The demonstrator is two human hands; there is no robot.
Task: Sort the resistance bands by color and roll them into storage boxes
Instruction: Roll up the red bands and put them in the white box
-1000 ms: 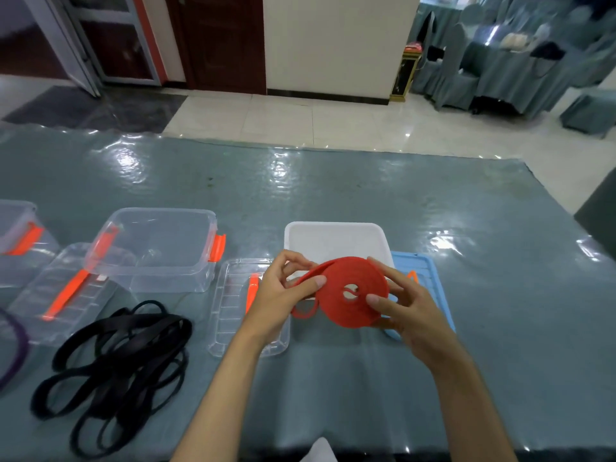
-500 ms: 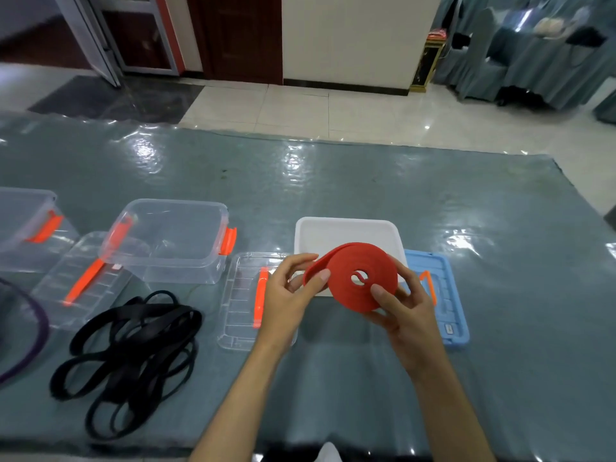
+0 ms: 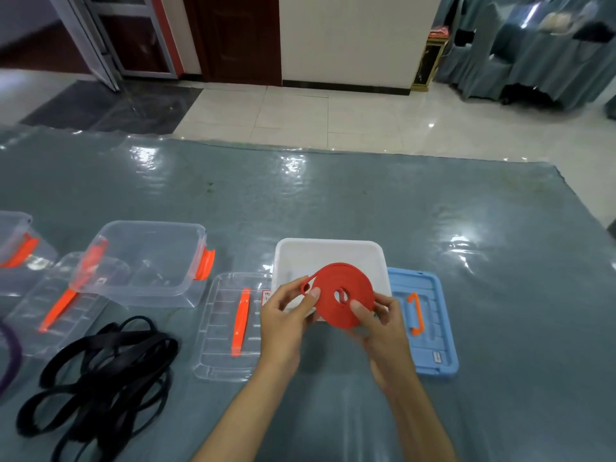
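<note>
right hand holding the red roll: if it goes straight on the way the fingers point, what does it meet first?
The right hand points up-left, away from the person, with the rolled red band in its fingers. Straight on, it would likely meet the white box first, probably its near rim or inside; height above the box is unclear.

counter point(image 3: 333, 201): open box point(image 3: 330, 258) at centre, rolled band point(image 3: 343, 298) held above its near edge; one lid point(image 3: 430, 345) just right, another lid point(image 3: 230, 328) just left; second box point(image 3: 146, 258) further left; loose bands point(image 3: 100, 378) before it.
</note>
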